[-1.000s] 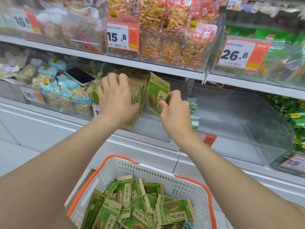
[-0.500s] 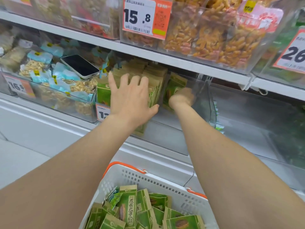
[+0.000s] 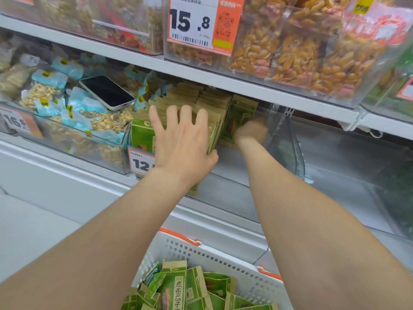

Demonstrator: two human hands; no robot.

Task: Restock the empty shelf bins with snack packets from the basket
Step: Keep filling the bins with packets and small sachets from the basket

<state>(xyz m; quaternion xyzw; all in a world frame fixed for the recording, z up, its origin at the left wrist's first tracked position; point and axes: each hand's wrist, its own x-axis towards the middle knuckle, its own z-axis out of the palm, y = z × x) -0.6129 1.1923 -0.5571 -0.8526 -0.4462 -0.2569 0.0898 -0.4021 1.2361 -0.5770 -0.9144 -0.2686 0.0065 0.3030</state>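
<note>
Head view shows the left hand [image 3: 183,144] spread flat, fingers apart, pressing the upright row of packets [image 3: 201,101] toward the left side of the clear bin [image 3: 288,139]; the right hand [image 3: 251,130], which a second ago pinched a green packet [image 3: 240,117] at the bin's front, has since reached deep inside, and that packet now stands at the right end of the row; the hand is blurred, so I cannot tell whether it pinches the packet or has let go; by my judgement one more packet is nearly placed, with the bin's right part bare and many loose packets [image 3: 176,287] waiting in the basket [image 3: 214,253] below; the shelf edge [image 3: 245,86] sits close above the packet tops, so drawing back probably wants a low, straight pull over the front lip; a phone [image 3: 107,92] lies on the neighbouring snacks, well apart.
</note>
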